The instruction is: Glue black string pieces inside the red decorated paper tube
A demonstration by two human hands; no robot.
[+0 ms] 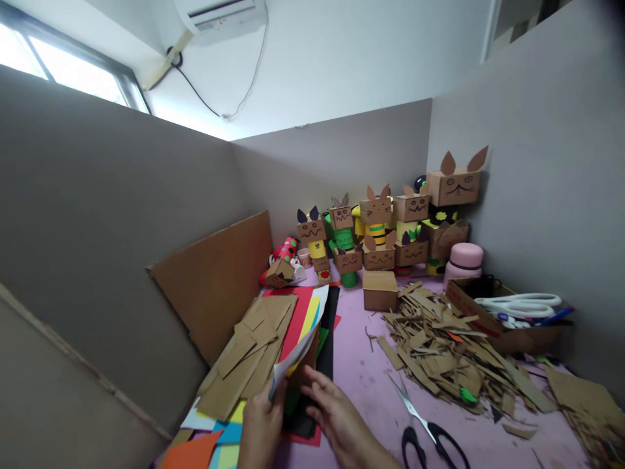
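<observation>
The white sheet (297, 352) looked smooth and curled, its far end lifted over the red paper (295, 326), beside the cardboard pieces (258, 345). You had its near corner pinched between the thumb and fingers of your left hand (263, 415). Your right hand (336, 409) was loosely spread just beside it; fingertip contact was unclear.
</observation>
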